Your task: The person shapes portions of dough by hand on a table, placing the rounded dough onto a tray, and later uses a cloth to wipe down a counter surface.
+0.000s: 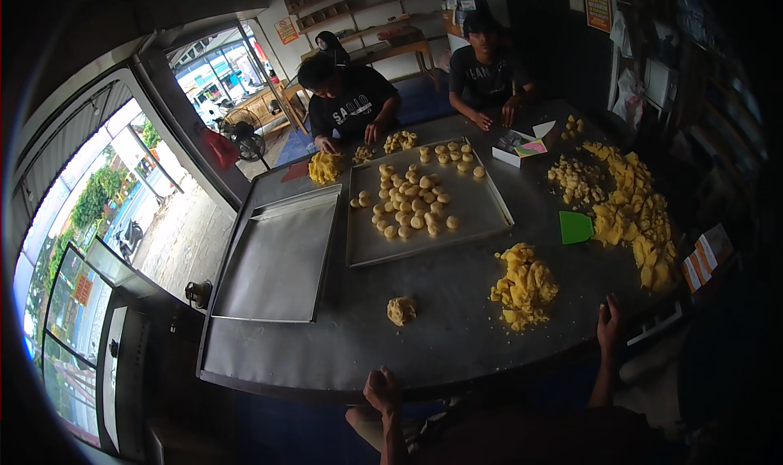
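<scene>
My left hand (382,390) is at the near edge of the metal table, its fingers curled closed; whether anything is inside them is hidden. Beyond it sits a single lump of pale dough (401,311). At the table's right front edge rests my right hand (608,325), fingers partly extended and holding nothing I can see. To its left lies a crumbly yellow mound (524,287), apart from both hands. Farther right, a larger yellow mass (632,208) spreads along the table, with a green scraper (577,228) at its left side and small pale pieces (576,179) behind.
A tray (481,227) holds several round dough balls (412,200); a bare metal tray (277,261) lies left of it. Two people work across the table, one by a yellow pile (325,168). An open white box (519,148) and a carton (706,257) stand rightward.
</scene>
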`<state>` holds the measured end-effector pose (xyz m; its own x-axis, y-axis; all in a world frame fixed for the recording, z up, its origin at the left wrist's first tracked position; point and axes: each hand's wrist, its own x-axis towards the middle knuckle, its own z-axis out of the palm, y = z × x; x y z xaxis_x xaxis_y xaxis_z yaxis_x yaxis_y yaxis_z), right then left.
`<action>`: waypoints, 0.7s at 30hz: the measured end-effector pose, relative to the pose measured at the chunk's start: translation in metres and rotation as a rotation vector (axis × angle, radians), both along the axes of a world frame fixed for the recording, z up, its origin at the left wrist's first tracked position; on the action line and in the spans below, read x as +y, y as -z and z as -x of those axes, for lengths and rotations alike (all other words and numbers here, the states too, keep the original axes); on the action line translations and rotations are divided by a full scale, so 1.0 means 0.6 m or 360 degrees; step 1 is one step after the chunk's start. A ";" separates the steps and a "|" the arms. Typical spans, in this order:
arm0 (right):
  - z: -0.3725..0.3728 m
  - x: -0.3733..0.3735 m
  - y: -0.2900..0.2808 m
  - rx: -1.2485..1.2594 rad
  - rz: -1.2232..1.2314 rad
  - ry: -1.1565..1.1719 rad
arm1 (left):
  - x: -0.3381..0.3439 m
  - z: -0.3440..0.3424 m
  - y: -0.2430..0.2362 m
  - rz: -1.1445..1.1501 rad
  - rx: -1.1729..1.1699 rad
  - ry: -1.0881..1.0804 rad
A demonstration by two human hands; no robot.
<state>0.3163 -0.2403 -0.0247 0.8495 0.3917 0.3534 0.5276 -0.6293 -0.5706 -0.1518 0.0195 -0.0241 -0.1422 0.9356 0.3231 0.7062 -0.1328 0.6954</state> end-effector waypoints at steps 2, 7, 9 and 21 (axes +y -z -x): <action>0.003 0.001 -0.002 -0.0012 -0.0019 0.0008 | 0.002 0.001 -0.002 0.0000 0.0026 -0.0014; -0.003 -0.002 0.008 -0.0077 0.0000 0.0009 | -0.003 -0.004 -0.017 -0.0001 -0.0041 0.0002; -0.003 0.000 0.005 -0.0059 -0.0015 -0.0008 | -0.003 -0.002 -0.018 -0.0001 -0.0055 0.0006; -0.001 -0.006 0.000 -0.0130 0.0115 0.0036 | -0.003 -0.003 0.000 -0.0038 0.0013 0.0032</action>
